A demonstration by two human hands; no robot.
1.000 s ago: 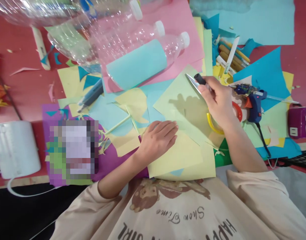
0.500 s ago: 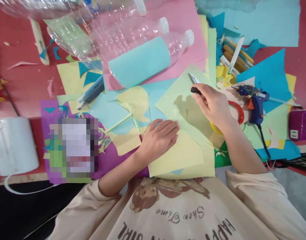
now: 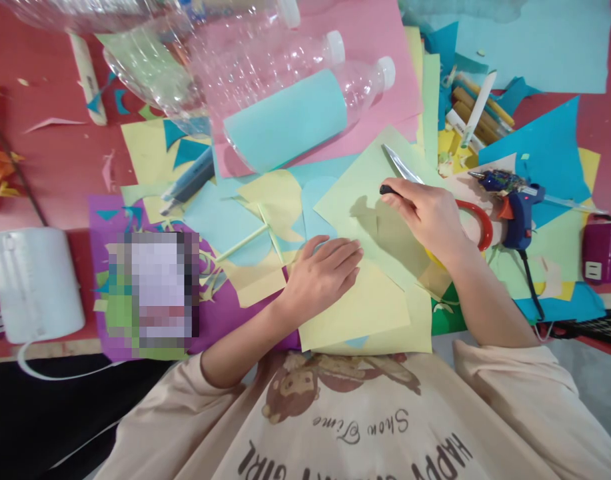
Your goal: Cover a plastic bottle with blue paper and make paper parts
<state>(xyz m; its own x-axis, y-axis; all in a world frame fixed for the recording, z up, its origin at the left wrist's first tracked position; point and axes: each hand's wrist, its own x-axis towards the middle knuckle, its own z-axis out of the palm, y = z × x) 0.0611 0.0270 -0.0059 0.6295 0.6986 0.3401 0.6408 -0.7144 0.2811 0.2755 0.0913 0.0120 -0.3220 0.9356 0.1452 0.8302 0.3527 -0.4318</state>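
Note:
My left hand lies flat on the pale yellow paper and the lower left part of a light green sheet, fingers spread a little. Over the right side of that green sheet, my right hand is closed on a thin object with a black end; the rest of it is hidden by the fingers. Scissors show beside and beneath my right hand, blades pointing up and left, with a red handle loop near the wrist.
A clear bottle wrapped in light blue paper lies beyond my hands, beside other clear bottles. A blue glue gun is at the right, below several markers. Blue-grey markers, a rolled green strip and a white case are leftward.
My right hand has shifted slightly down and right over the green sheet, and more of the scissor blades shows. My left hand stays flat on the paper. The view has moved slightly.

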